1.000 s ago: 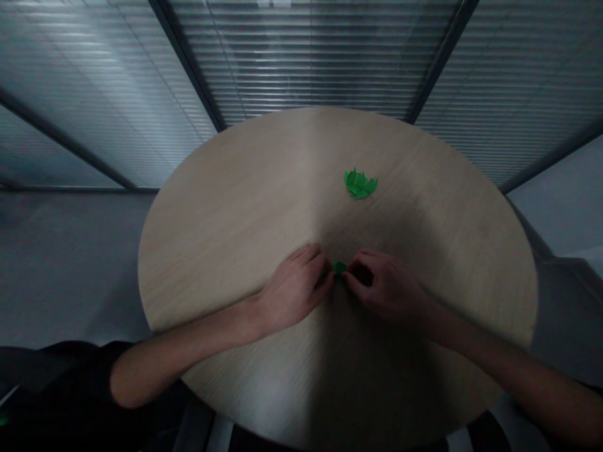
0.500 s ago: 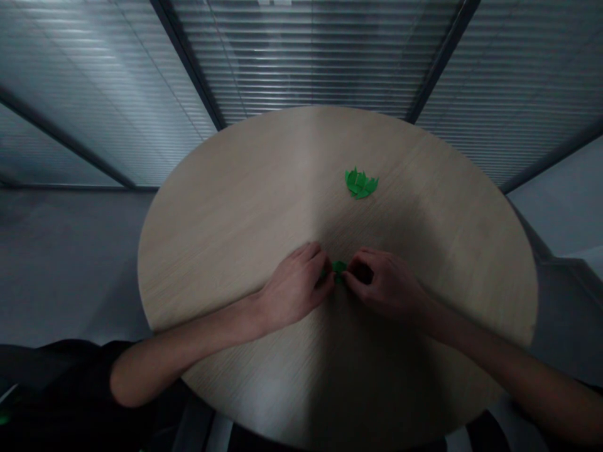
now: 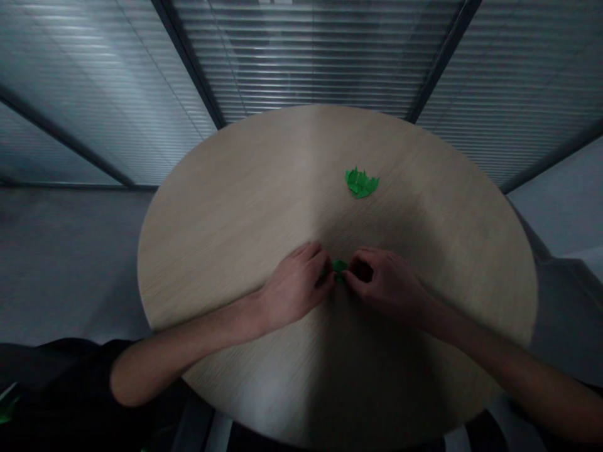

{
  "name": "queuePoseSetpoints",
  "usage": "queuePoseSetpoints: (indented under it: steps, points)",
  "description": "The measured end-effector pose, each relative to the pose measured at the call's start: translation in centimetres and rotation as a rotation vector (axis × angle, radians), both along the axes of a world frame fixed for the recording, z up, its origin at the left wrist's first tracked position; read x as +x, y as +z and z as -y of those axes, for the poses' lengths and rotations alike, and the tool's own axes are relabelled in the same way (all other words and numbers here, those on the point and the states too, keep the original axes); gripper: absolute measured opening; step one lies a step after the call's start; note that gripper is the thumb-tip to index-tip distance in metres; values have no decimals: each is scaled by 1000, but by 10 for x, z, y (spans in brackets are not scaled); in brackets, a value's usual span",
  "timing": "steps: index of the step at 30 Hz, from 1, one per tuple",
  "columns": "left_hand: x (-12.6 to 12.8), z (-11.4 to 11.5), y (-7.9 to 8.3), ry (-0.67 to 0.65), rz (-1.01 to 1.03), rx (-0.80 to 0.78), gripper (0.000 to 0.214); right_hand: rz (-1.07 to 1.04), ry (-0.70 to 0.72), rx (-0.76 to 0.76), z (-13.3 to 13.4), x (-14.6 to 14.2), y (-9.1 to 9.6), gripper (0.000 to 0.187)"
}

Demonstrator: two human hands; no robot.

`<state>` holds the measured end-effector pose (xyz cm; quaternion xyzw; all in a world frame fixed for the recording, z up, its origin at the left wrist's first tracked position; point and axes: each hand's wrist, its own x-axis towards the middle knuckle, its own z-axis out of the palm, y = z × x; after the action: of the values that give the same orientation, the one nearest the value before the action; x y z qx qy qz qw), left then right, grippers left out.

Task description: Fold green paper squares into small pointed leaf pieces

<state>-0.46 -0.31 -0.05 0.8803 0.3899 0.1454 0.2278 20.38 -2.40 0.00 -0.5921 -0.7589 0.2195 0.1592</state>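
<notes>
Between my two hands, just above the middle of the tabletop, is a small green folded paper piece [image 3: 339,269]. My left hand [image 3: 301,282] pinches its left side with thumb and fingers, hiding part of it. On the right side, my right hand [image 3: 384,279] grips it between thumb and index finger, with a round gap behind the pinch. Farther back on the table lies a cluster of green folded paper pieces [image 3: 362,183] with pointed tips, apart from both hands.
The round wooden table [image 3: 226,207] carries both forearms, and a dark shadow falls over its right half. Beyond its far edge stand glass partitions with blinds [image 3: 311,63] and dark frames. Grey floor [image 3: 70,251] shows at the left.
Almost nothing differs. Both hands keep their pinch on the small green paper piece at the same spot, and the cluster stays where it was.
</notes>
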Motion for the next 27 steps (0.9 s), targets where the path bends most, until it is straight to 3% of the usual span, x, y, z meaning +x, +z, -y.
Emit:
queuePoseSetpoints:
  steps: [13,20,27]
  points:
    - [-9,-6,4,-66,66,-26,7,6,-20,-21,0,-1,4,20]
    - [-15,-1,2,-266,-123,246,28,2,-8,-14,0,0,1,17]
    - [-16,2,0,-316,-208,382,31,19,-10,9,-1,-1,-1,16]
